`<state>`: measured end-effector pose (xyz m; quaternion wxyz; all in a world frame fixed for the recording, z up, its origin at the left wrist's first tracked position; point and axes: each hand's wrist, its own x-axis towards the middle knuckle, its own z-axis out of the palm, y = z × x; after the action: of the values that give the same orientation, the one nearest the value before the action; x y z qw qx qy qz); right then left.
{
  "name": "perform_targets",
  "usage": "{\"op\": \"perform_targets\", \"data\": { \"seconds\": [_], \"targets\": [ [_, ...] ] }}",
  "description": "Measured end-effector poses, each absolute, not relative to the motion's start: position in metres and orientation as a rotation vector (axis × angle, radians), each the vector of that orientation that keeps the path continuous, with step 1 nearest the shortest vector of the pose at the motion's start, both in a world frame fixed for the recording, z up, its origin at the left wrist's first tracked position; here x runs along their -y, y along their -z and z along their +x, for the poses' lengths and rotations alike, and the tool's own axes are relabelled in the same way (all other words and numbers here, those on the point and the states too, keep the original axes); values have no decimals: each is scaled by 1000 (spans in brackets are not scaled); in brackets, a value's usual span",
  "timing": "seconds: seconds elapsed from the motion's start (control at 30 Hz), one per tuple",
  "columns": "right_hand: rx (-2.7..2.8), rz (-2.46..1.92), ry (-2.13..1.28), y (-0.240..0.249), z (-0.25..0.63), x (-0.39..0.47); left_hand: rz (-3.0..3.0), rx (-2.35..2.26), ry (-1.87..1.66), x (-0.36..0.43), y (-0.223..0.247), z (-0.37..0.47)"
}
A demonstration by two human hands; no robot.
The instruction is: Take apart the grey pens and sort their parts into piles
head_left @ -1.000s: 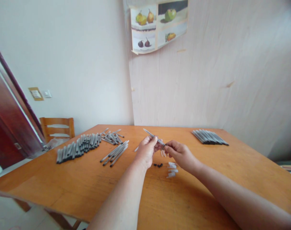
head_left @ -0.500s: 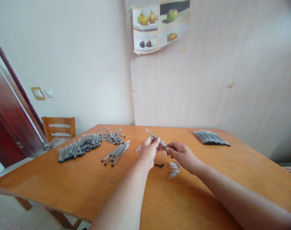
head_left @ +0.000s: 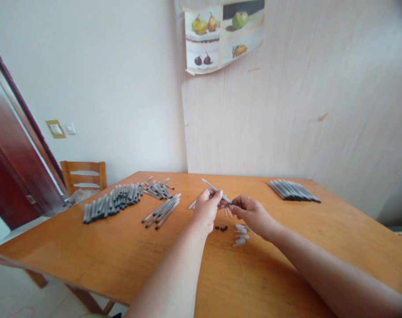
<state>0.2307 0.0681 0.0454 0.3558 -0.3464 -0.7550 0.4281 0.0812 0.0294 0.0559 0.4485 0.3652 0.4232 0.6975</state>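
Note:
My left hand (head_left: 205, 208) is closed around the middle of a slim grey pen (head_left: 209, 184), which slants with its pale end up and away to the left. At the pen's near end, where a dark bit shows, the thumb and fingers of my right hand (head_left: 254, 215) are pinched. A thin white strip (head_left: 250, 230) shows just beneath my right hand; whether it is held I cannot tell. Several small black plugs (head_left: 223, 228) lie below the hands, beside several translucent white caps (head_left: 241, 238). Partly hidden behind the fingers are some thin pale sticks (head_left: 228, 211).
On the wooden table (head_left: 121, 260), a long row of grey pens (head_left: 111, 202) lies at left, with a loose pile (head_left: 158, 190) and a small bundle (head_left: 161, 211) nearer the middle. Another pen row (head_left: 293, 191) is at back right. A wooden chair (head_left: 83, 174) stands beyond the left edge.
The view has shifted slightly. Both hands keep almost the same hold on the pen, and a dark bit now shows more plainly at its near end.

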Motion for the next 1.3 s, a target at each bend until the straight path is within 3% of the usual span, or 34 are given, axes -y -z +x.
{"op": "perform_targets", "data": {
  "seconds": [0.7, 1.3],
  "targets": [
    [1918, -834, -1220, -39, 232, -74, 870, -1137, -1747, -30, -55, 81],
    [1952, -827, -1122, -39, 232, -75, 855, -1164, -1733, -30, -55, 82]
  ]
}}
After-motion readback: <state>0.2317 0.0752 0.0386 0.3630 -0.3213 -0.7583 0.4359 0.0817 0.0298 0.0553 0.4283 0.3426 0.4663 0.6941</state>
